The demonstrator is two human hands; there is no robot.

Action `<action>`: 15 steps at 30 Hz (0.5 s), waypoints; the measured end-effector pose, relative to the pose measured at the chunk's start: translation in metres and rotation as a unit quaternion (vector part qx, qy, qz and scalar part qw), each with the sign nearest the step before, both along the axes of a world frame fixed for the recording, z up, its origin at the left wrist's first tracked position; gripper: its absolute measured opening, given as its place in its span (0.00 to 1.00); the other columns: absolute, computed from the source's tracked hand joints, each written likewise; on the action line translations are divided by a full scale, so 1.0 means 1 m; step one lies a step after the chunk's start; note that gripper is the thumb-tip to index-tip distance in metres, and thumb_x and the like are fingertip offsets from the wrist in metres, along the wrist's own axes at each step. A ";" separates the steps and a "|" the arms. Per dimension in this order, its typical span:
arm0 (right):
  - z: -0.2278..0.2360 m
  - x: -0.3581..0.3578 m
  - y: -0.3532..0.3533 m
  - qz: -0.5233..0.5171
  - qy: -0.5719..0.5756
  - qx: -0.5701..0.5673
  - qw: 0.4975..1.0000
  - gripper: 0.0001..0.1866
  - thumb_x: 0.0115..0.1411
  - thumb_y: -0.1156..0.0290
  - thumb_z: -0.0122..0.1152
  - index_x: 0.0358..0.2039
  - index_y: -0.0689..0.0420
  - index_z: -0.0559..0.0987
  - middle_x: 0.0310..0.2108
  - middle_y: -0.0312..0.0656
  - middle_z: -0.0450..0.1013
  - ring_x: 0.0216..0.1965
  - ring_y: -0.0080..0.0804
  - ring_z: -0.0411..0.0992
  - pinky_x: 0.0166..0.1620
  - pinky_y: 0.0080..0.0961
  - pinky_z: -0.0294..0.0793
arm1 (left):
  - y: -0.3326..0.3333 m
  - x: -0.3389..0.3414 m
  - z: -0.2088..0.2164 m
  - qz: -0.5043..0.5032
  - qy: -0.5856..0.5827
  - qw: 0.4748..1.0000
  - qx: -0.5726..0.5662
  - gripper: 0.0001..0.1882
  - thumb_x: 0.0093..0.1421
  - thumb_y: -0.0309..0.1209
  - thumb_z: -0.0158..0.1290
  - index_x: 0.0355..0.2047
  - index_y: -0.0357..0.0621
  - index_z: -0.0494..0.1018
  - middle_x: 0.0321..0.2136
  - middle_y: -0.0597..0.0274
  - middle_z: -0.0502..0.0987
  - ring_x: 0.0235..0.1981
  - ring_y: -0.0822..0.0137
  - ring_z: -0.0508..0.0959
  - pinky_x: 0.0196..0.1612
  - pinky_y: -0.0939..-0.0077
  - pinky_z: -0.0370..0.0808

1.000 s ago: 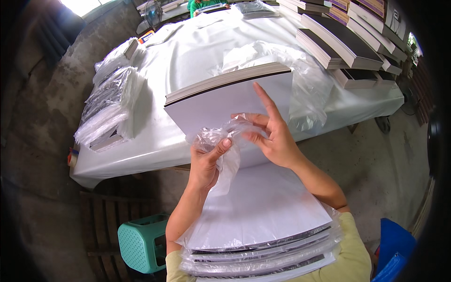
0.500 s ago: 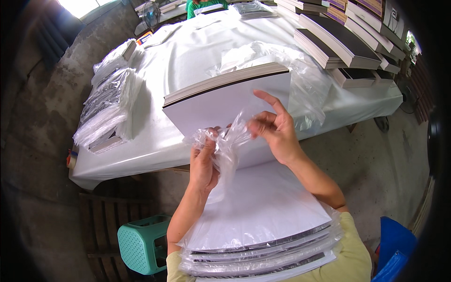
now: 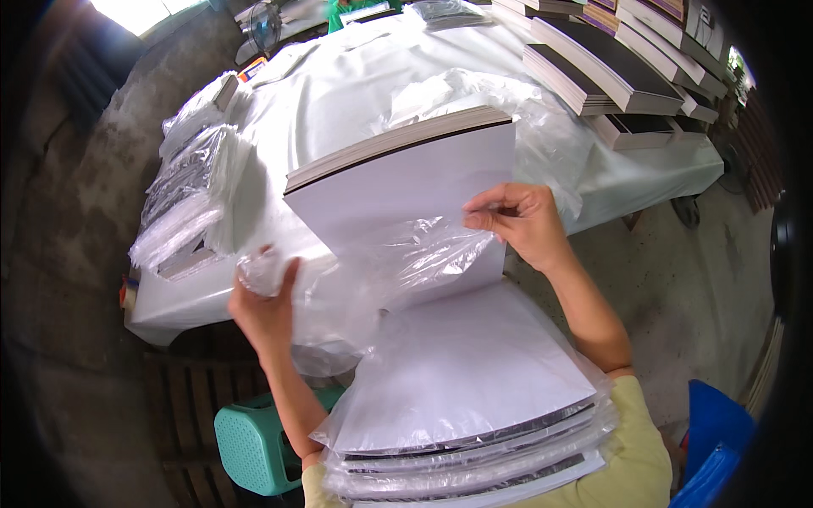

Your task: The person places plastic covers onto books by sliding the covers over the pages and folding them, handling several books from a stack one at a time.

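A thin clear plastic bag (image 3: 445, 250) is stretched between my two hands. My left hand (image 3: 267, 313) is closed on its bunched left part, out beyond the table's near edge. The thumb and fingertips of my right hand (image 3: 532, 224) pinch the bag's right edge. Behind the film a thick stack of boards (image 3: 381, 190) leans up at the table's front, its white face toward me and its pale edges on top. Against my body lies a pile of white-faced flat boards in clear plastic (image 3: 466, 372), with dark layers between them.
Plastic-wrapped packs (image 3: 190, 199) are piled at the table's left. Black-topped board stacks (image 3: 605, 63) rise at the far right. Loose film (image 3: 542, 135) lies on the white-covered table (image 3: 330, 110). A green stool (image 3: 250, 444) stands below left. Someone in green (image 3: 347, 10) is at the far end.
My hands have moved apart, the left one out to the left and the right one a little right. The crumpled bag between them is now spread wide.
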State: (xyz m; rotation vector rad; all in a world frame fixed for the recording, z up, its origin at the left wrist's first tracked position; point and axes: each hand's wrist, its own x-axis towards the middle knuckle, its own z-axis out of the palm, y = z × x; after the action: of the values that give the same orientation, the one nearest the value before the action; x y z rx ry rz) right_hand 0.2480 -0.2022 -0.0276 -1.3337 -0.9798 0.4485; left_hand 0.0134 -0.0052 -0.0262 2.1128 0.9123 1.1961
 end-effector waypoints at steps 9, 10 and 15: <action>0.008 -0.020 0.004 0.011 -0.103 0.015 0.995 0.12 0.49 0.68 0.62 0.16 0.61 0.72 0.18 0.30 0.59 0.19 0.14 0.55 0.22 0.13 0.54 | -0.078 0.085 0.006 -0.394 -0.042 0.866 -0.303 0.13 0.49 0.26 0.58 0.35 0.37 0.71 0.32 0.64 0.72 0.32 0.76 0.70 0.35 0.81 0.68; 0.005 -0.019 0.006 0.024 -0.081 0.025 0.996 0.13 0.49 0.66 0.62 0.16 0.61 0.71 0.19 0.30 0.58 0.20 0.14 0.55 0.22 0.13 0.53 | -0.078 0.082 0.001 -0.378 -0.052 0.873 -0.304 0.10 0.50 0.26 0.57 0.33 0.38 0.72 0.29 0.66 0.72 0.29 0.77 0.68 0.33 0.82 0.67; -0.016 -0.013 0.010 0.174 0.124 0.073 0.974 0.13 0.53 0.66 0.58 0.16 0.59 0.72 0.28 0.32 0.57 0.29 0.16 0.55 0.26 0.13 0.55 | -0.075 0.085 0.005 -0.289 -0.126 0.877 -0.361 0.08 0.57 0.33 0.49 0.28 0.41 0.69 0.21 0.71 0.67 0.23 0.80 0.65 0.18 0.89 0.56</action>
State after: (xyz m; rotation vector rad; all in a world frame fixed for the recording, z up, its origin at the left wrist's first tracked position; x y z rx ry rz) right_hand 0.2353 -0.1924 -0.0439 -0.9479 -1.0165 0.7749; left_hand 0.0981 -0.0803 -0.0211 1.4125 0.4394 0.6438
